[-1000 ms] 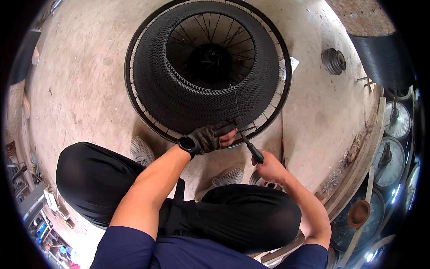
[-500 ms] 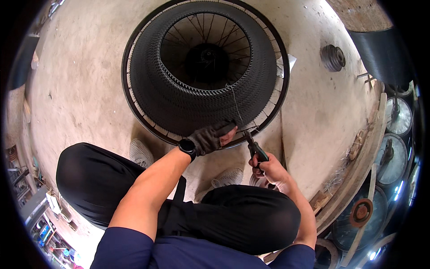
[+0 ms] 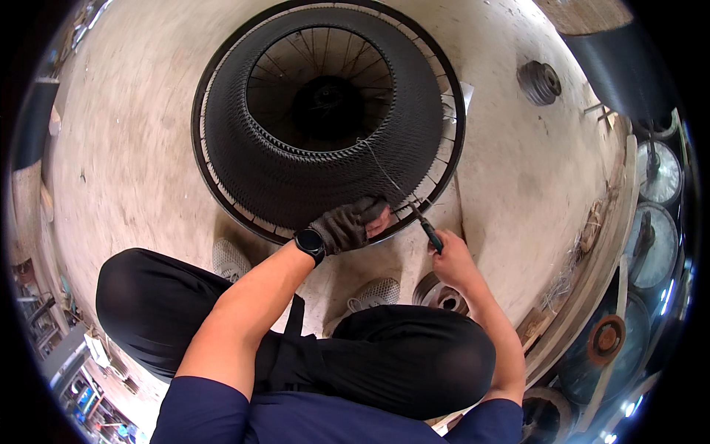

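2 hands working low over a concrete floor (image 3: 133,185); head view, looking straight down past the wearer's knees.

Main item: black toothed coil (image 3: 296,181), wound in a broad cone, lying on the floor ahead of the feet. Its surface shows many fine serrated rows. Around it, 1 dark outer ring (image 3: 198,140); through the round opening, thin spokes and 1 black hub (image 3: 325,109). 1 thin wire (image 3: 380,169) runs from the lower right of the opening's edge, down across the coil to its near right margin.

Left grip (image 3: 346,226): dark glove, fingertips bare, fingers curled at the coil's near edge, over the ring. Cannot tell whether it pinches anything. 1 black watch (image 3: 309,241) on that wrist.

Right grip (image 3: 452,260): bare, closed around the handle of a green-handled tool (image 3: 430,233). Tool slants up and left; its tip is at the wire's lower end, just right of the left fingertips. Contact too small to confirm.

Surroundings: 2 light mesh shoes (image 3: 375,293) below the ring. 1 grooved pulley (image 3: 538,83) on the floor, well right of the coil; 1 round metal part (image 3: 440,294) beside the right forearm. Far right, long wooden beams (image 3: 592,274) and 1 rust-coloured disc (image 3: 606,340).
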{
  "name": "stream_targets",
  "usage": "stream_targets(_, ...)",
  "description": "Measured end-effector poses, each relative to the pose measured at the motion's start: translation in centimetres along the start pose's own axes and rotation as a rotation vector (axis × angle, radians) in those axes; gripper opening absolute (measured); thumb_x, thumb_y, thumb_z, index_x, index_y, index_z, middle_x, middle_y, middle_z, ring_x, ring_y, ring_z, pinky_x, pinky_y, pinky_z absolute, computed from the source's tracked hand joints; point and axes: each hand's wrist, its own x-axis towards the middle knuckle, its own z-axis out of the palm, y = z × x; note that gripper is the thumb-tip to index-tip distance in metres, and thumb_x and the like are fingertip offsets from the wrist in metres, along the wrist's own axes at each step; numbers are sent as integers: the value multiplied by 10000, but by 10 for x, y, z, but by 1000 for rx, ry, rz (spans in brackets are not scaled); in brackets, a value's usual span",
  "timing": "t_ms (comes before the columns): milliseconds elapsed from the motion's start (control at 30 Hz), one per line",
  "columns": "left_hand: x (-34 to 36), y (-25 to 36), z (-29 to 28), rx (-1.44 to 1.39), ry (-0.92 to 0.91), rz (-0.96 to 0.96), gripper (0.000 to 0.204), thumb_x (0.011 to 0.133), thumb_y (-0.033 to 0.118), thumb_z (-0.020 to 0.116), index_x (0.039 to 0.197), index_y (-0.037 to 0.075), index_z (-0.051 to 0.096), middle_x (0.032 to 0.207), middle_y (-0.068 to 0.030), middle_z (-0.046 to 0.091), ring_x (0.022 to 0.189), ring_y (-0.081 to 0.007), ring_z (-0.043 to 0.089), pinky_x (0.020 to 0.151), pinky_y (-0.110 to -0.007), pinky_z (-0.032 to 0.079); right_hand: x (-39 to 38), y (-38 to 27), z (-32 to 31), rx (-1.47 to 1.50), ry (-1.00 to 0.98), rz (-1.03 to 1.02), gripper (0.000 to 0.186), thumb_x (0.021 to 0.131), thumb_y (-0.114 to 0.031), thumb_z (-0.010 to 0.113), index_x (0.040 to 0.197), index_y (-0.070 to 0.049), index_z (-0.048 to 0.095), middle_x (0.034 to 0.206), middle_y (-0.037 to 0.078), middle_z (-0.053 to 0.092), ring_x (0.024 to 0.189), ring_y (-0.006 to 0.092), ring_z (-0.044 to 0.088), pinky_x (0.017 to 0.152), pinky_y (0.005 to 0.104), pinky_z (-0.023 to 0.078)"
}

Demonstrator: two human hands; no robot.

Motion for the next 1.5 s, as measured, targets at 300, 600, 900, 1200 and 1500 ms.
stream_targets(300,33,-20,-26,-286,17,-13,272,779,123,642,1040,53,667,1126,-129,626,997,-283,614,805,-377,529,2,-5,29,-12,25,26,157,846,-37,550,986,-23,620,995,256,609,956,483,603,834,535,491)
stream_targets(600,52,-33,-48,-468,-39,-83,316,861,114,649,1164,57,578,957,-134,612,823,-330,612,746,-411,525,-3,0,45,158,-55,45,173,830,-33,545,978,-5,629,1039,265,624,964,482,601,853,513,486)
stream_targets(900,55,-41,-33,-384,-211,83,119,808,127,638,912,72,624,983,-79,603,974,-264,607,800,-382,520,-3,5,65,203,2,53,261,793,-40,551,1027,4,658,1101,241,613,1010,454,594,874,489,494)
stream_targets(1200,50,-43,-26,-315,-177,95,203,812,121,632,1005,57,641,1058,-102,610,949,-289,627,796,-392,552,-27,8,45,214,485,-99,331,771,-29,639,1099,17,646,1208,225,560,1148,424,545,980,477,466)
stream_targets(1500,60,-42,-43,-261,-260,155,309,753,102,632,1054,33,646,1148,-145,630,1011,-319,629,836,-428,541,42,-4,34,48,746,-211,279,833,-208,766,1008,-29,643,1211,184,563,1082,355,569,926,436,487)
